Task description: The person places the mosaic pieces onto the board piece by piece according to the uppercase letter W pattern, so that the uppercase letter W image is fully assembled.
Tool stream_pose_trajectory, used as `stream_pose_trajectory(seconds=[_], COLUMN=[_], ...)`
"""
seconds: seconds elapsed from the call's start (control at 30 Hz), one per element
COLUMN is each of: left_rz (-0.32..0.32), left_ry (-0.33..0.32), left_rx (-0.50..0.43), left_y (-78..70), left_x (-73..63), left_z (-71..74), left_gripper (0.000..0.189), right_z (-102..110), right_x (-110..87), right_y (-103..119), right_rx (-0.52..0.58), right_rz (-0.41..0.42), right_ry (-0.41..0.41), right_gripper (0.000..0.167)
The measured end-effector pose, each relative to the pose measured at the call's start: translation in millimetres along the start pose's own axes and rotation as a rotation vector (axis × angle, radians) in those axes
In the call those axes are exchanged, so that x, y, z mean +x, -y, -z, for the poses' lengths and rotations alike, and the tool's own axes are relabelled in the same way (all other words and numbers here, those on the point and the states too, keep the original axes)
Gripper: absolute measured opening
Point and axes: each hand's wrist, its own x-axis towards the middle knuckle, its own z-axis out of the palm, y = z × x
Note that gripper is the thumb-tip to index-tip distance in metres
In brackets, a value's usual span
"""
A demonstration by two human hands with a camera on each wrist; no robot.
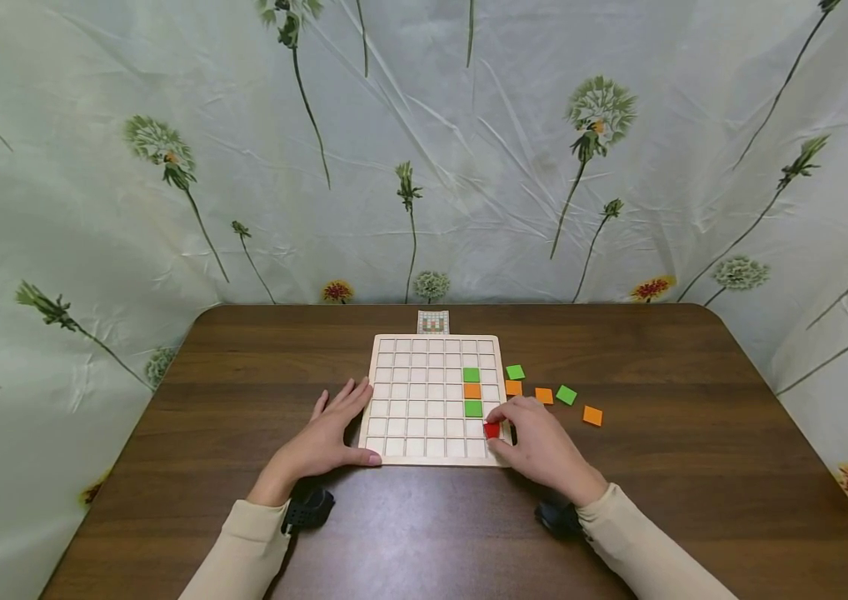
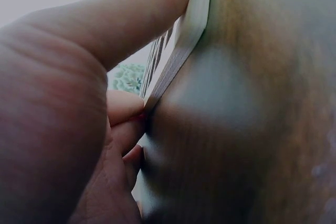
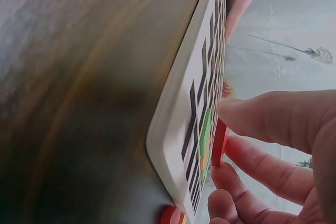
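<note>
A pale wooden grid board [image 1: 416, 419] lies on the table. My right hand [image 1: 544, 440] pinches a red square tile [image 1: 492, 430] between thumb and fingers, over the board's lower right cells. In the right wrist view the red tile [image 3: 219, 142] stands on edge to the camera, close over the grid. Nearby cells hold a green tile [image 1: 471, 375], an orange tile [image 1: 472, 391] and another green tile [image 1: 473, 408] in one column. My left hand [image 1: 326, 433] rests along the board's left edge, fingers extended, its thumb [image 2: 131, 14] at the near left corner.
Loose tiles lie right of the board, among them a green one [image 1: 566, 395] and an orange one [image 1: 592, 416]. A red piece [image 3: 169, 215] shows beside the board's edge. Behind the board lies a small pattern card [image 1: 433, 322]. A flowered curtain [image 1: 424, 125] hangs past the table.
</note>
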Motion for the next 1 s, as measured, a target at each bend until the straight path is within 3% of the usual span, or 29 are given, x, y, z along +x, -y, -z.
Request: stream_pose_trajectory(seconds=[0.27,1.0], left_rz=[0.001,0.002], left_ry=[0.003,0.005], left_rx=[-0.006,-0.004], left_y=[-1.0,1.5], left_x=[-0.2,0.2], left_z=[0.3,-0.5], left_gripper=[0.110,0.111], right_z=[-7,-14], right_x=[5.2,16.3], right_y=[5,13], right_rx=[-0.004,-0.022], right_rz=[0.036,0.022], right_ry=[-0.014,0.007], right_gripper=[0.018,0.011])
